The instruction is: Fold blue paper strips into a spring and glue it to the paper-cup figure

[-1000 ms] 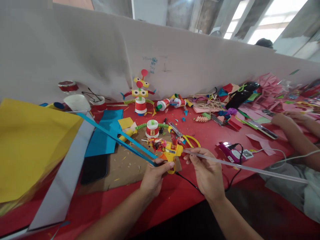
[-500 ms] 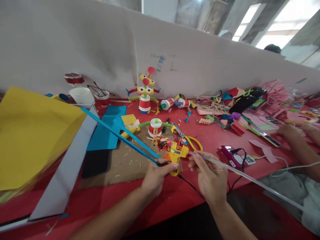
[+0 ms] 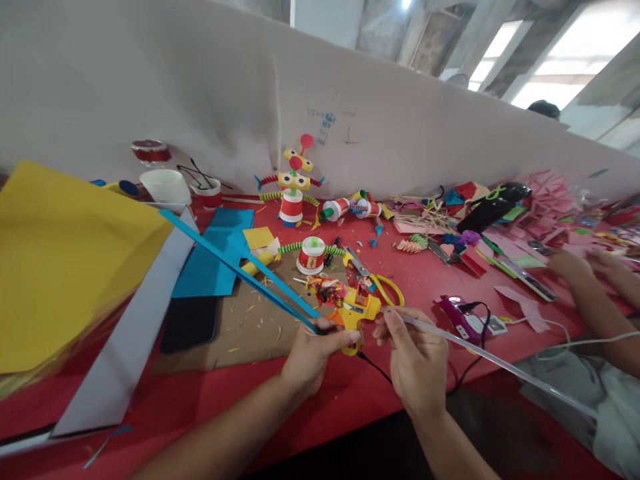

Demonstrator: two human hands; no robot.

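My left hand (image 3: pixel 311 357) is closed around the handle of a yellow hot glue gun (image 3: pixel 369 307), its nozzle pointing left. The same hand also pinches folded blue paper strips (image 3: pixel 225 265) that stretch to the upper left. With thumb and fingers, my right hand (image 3: pixel 419 357) grips a long translucent glue stick (image 3: pixel 500 360), whose near end meets the back of the gun. Just beyond the gun stands a red and white paper cup figure (image 3: pixel 311 257) with green pleated arms. Yellow-handled scissors (image 3: pixel 389 288) lie to the right of it.
Finished cup figures (image 3: pixel 291 205) stand by the wall. A dark phone (image 3: pixel 189 325) and blue paper (image 3: pixel 213 257) rest on cardboard (image 3: pixel 250 343). Yellow sheets (image 3: pixel 65 267) fill the left. A purple device (image 3: pixel 459 319) with cables sits right, near another person's hands (image 3: pixel 575 270).
My right hand and the glue stick have shifted slightly left, toward the glue gun. The left hand keeps its hold on the gun and strips. The view has moved a little.
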